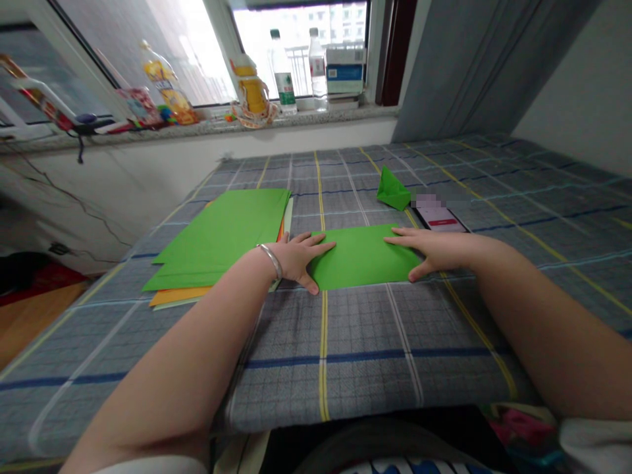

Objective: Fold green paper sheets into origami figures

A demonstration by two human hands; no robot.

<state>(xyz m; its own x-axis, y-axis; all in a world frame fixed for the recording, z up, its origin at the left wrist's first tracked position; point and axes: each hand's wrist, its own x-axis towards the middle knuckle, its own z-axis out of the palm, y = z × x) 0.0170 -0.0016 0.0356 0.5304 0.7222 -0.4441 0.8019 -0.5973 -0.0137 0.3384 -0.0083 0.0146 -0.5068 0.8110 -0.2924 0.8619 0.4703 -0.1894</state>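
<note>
Left hand [299, 258]: fingers spread on sheet [359, 257], left end, gripping nothing
Right hand [428, 247]: likewise, right end
Stack [232, 224]: left

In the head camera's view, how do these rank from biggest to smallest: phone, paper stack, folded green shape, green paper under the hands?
1. Paper stack
2. Green paper under the left hand and right hand
3. Folded green shape and phone: too alike in size to rank
</note>
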